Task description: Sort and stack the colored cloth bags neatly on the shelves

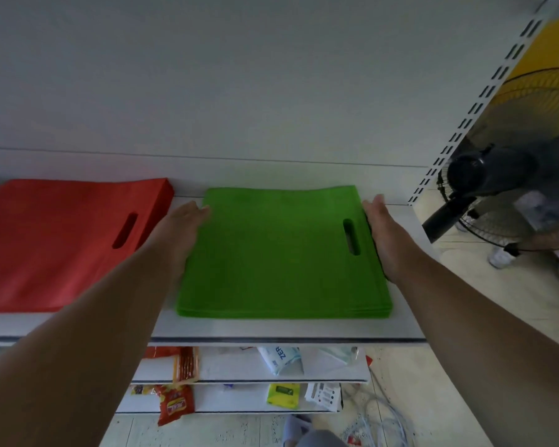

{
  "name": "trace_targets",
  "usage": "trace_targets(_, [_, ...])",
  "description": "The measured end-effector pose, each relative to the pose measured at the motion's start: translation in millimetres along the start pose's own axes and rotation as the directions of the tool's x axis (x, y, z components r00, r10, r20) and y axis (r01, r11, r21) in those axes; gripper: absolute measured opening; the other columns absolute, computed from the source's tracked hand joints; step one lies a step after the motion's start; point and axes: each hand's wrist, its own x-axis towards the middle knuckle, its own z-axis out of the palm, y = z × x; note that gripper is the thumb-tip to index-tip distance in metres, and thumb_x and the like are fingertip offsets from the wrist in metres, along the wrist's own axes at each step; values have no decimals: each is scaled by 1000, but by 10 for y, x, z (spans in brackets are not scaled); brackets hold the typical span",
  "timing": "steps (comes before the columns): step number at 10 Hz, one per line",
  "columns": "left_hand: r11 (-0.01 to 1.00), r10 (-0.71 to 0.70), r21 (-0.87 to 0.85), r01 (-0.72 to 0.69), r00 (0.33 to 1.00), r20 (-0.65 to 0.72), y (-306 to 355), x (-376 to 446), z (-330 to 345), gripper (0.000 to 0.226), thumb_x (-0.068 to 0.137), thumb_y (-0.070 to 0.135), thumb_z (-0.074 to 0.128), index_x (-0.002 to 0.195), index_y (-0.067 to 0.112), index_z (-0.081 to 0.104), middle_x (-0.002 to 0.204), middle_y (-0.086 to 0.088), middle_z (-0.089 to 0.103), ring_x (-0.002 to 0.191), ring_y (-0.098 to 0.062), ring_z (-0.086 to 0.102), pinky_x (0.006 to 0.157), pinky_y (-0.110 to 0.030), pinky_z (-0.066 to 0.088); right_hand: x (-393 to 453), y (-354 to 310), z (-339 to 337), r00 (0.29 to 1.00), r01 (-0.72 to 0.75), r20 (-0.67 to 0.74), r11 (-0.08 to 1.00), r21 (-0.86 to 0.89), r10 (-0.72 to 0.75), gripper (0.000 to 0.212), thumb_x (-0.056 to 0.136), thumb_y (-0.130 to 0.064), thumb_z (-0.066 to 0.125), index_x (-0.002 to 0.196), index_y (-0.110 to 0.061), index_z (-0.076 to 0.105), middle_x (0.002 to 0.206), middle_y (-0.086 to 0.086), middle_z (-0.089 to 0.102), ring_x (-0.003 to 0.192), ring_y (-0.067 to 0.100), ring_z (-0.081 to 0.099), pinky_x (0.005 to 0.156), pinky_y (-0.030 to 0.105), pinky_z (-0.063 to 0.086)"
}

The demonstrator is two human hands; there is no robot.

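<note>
Head view: the step looks like squaring up the green bag stack [281, 253] on the white shelf [271, 330]; the red bag stack [62, 243] lies just left of green, a gap between them. Next move likely calls for an even inward nudge from both sides. Left hand [183, 233] is flat, fingers straight, against green's left edge. Right hand [383, 235] is flat against green's right edge, beside the handle slot [351, 237].

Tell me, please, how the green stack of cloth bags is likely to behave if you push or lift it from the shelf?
The green stack is thin layered cloth, so it would probably sag if lifted by one edge. Its layers show at the front edge, so a push could shear them apart; the left hand and right hand flank both sides. It probably slides easily on the smooth white shelf.
</note>
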Motion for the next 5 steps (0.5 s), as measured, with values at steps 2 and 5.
trace_targets(2, [999,-1,34,0,1000,11,-428,406,-66,78,61,77,59,129,41,51,142,-2,51,132,-31,46,108,-59,36,35,14,-6,998,56,-9,998,25,-56,104,57,-102,32,143,-44,39,152,-6,41,140,17,37,116,53,27])
trace_targets(5, [988,5,-155,12,994,108,8,47,66,27,98,9,45,116,17,64,111,-15,69,96,-32,66,88,-49,50,37,42,24,998,56,-19,998,14,-56,86,78,-89,30,148,-39,34,155,-8,34,141,14,34,117,49,27])
